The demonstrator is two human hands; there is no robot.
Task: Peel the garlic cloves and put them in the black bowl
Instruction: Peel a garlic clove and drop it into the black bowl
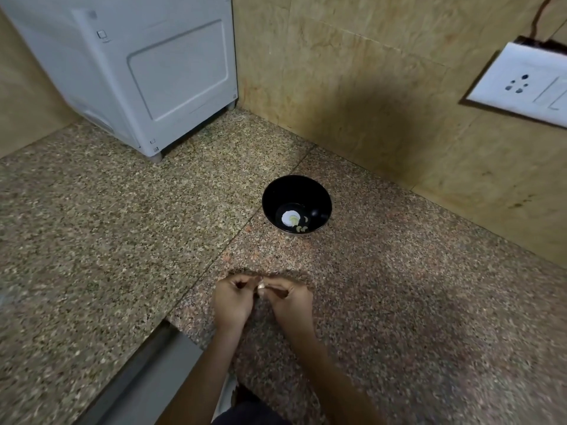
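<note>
While the pale grey appliance stands on its feet at the far left, the action is down at the near edge of the speckled stone counter. A dull metal strip runs along the edge at lower left, and just right of it both forearms come up from the bottom of the view. The left hand has its fingers curled in, and its grip is pinched on a small garlic clove. That clove sits right between the two hands, held just above the counter. Papery skin shows pale on it, though it is too small to tell how much is peeled. The right hand meets it from the other side, fingertips closed on the same clove, so the two hands touch at the clove. Further back and slightly right, well apart from the hands, the black bowl stands upright on the counter. A few peeled cloves lie in its bottom beside a bright white patch. Behind it rises the tan tiled wall, and at far right a white socket plate is fixed to it, with a dark wire running up from it.
</note>
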